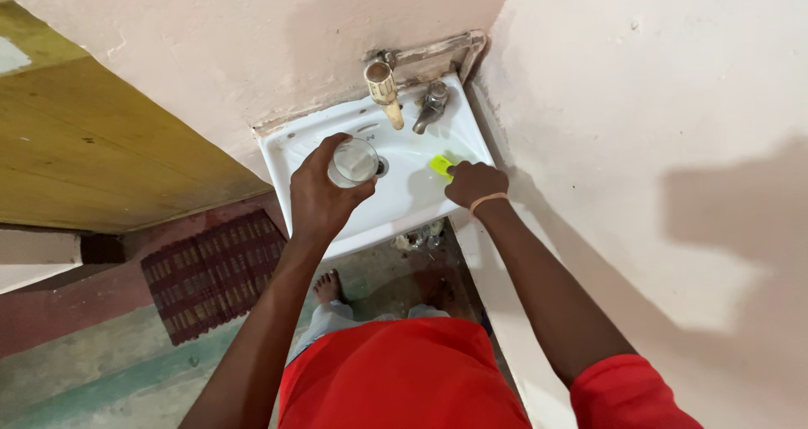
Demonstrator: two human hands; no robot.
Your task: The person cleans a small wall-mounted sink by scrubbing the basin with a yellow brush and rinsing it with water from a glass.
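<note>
White ceramic sink (337, 147) sits in the corner of pinkish walls, and over its basin the left hand (320, 197) is wrapped around a clear drinking glass (353, 161) held just above the drain, while the right hand (474, 182) is down at the sink's right edge with its fingers pinched on a small neon-yellow scrubber (440, 165). Up at the back edge there's a beige plastic tap (384, 88) next to a grey metal tap (431, 106), and off to the left on the floor lies a dark red ribbed mat (215, 273); no packages or labels I can make out.
</note>
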